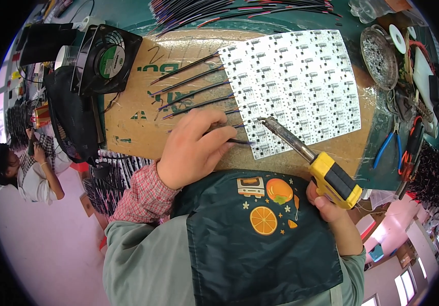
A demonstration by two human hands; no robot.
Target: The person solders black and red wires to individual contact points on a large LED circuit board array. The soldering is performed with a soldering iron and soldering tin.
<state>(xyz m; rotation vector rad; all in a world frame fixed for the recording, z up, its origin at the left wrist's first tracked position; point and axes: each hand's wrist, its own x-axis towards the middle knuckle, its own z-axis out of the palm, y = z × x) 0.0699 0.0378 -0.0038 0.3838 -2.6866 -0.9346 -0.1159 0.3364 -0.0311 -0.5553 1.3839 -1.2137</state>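
Note:
A white circuit board sheet with rows of small dark components lies on a brown cardboard sheet. Several black wires stick out from its left edge side by side. My left hand is closed on another black wire, whose end reaches the board's lower left edge. In my right hand is a yellow and black soldering gun. Its dark tip points up and left, over the board's left part near the wire ends; whether it touches the board I cannot tell.
A black fan stands left of the cardboard. Bundled wires lie along the back. At right are a round metal dish, blue-handled pliers and a red-and-black handled tool. Another person sits far left.

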